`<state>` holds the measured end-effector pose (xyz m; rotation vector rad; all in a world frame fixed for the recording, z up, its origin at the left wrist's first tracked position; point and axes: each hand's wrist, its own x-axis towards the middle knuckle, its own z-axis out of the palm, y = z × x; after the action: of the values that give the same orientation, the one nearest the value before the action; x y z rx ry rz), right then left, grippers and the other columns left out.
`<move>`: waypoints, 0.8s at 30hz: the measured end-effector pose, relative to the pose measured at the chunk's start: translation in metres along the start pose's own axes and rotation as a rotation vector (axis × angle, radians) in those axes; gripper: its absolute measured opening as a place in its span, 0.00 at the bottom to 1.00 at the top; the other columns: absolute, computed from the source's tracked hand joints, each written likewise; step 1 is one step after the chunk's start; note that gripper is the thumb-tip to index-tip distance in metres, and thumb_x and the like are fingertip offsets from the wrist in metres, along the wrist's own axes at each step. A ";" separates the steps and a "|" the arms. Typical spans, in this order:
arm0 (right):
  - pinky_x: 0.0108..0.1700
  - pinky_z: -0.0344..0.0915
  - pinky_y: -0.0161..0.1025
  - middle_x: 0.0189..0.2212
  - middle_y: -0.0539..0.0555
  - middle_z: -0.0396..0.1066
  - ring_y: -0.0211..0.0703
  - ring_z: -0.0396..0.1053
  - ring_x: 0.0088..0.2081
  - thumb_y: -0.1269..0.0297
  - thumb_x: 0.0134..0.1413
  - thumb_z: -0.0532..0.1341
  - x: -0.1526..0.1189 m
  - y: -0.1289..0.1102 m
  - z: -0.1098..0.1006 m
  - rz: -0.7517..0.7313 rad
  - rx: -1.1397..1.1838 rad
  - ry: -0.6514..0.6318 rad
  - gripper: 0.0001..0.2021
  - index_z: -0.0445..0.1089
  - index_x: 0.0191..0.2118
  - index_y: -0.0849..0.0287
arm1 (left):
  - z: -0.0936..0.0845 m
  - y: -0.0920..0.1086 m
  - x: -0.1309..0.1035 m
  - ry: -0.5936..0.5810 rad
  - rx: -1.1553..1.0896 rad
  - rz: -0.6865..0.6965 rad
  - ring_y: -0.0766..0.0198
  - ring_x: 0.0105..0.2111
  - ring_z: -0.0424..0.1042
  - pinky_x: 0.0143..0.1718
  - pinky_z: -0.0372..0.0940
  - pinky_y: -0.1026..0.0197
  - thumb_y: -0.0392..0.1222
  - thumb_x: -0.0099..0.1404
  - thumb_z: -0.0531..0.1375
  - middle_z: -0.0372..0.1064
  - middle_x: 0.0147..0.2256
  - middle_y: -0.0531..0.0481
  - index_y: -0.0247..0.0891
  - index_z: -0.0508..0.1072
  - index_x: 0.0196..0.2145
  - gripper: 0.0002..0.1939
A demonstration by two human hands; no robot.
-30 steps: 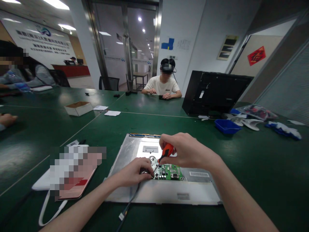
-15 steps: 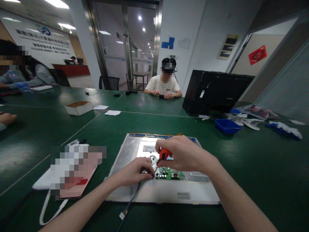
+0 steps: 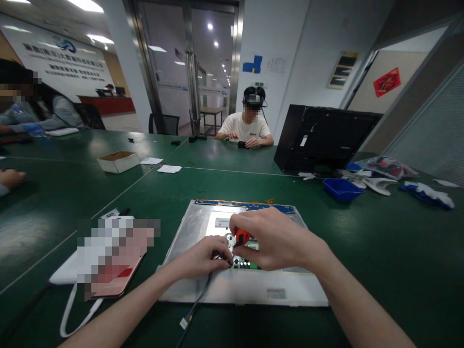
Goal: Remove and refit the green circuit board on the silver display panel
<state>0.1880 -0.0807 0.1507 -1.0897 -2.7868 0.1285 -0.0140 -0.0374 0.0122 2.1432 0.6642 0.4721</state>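
Note:
A flat display panel (image 3: 300, 287) lies back side up on the green table, with a green circuit board (image 3: 253, 245) on its metal back. My right hand (image 3: 279, 237) is closed round the red and black handle of a screwdriver (image 3: 242, 237), tilted tip down toward the board's left part. My left hand (image 3: 203, 256) rests at the board's left end, thumb and fingers pinched together close to the tip. From under it a dark cable (image 3: 203, 292) with a small white tag runs to the table's near edge; its end inside the fingers is hidden.
Left of the panel lie a pink phone (image 3: 123, 275) and a white device with a white cord. A black monitor (image 3: 326, 137), a blue tray (image 3: 342, 188) and gloves (image 3: 427, 194) are at the right. Farther back are an open box (image 3: 119, 163) and a seated person (image 3: 250, 125).
My right hand has turned and lowered slightly, shifting the screwdriver handle a little left and covering more of the board. My left hand stays in place.

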 end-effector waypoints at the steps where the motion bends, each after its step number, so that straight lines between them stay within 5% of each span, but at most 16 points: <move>1: 0.27 0.48 0.35 0.31 0.51 0.72 0.38 0.64 0.29 0.64 0.54 0.60 0.000 0.000 0.000 -0.003 0.006 -0.005 0.06 0.64 0.37 0.58 | 0.000 -0.001 0.000 -0.003 0.002 0.003 0.60 0.37 0.68 0.40 0.62 0.60 0.40 0.61 0.62 0.70 0.36 0.50 0.38 0.76 0.34 0.05; 12: 0.25 0.43 0.37 0.29 0.50 0.72 0.39 0.65 0.27 0.59 0.59 0.56 0.005 -0.001 0.008 0.039 -0.077 0.053 0.07 0.63 0.37 0.57 | -0.001 0.004 -0.001 0.007 -0.021 -0.009 0.61 0.38 0.69 0.40 0.63 0.61 0.36 0.60 0.63 0.71 0.37 0.50 0.37 0.76 0.34 0.03; 18: 0.26 0.46 0.36 0.34 0.52 0.72 0.39 0.64 0.29 0.67 0.54 0.57 0.001 -0.002 0.004 0.015 -0.034 0.046 0.07 0.63 0.40 0.59 | -0.002 0.002 -0.001 0.005 0.003 -0.003 0.61 0.36 0.69 0.40 0.63 0.61 0.34 0.59 0.63 0.71 0.35 0.50 0.37 0.77 0.34 0.04; 24: 0.25 0.45 0.36 0.33 0.51 0.73 0.39 0.66 0.28 0.65 0.56 0.58 0.005 -0.002 0.007 0.027 -0.061 0.053 0.06 0.63 0.40 0.58 | -0.002 0.004 -0.001 0.004 -0.010 -0.023 0.62 0.36 0.69 0.39 0.63 0.61 0.33 0.59 0.62 0.71 0.35 0.50 0.37 0.77 0.33 0.04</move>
<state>0.1821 -0.0787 0.1441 -1.1279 -2.7463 0.0171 -0.0148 -0.0386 0.0165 2.1235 0.6866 0.4664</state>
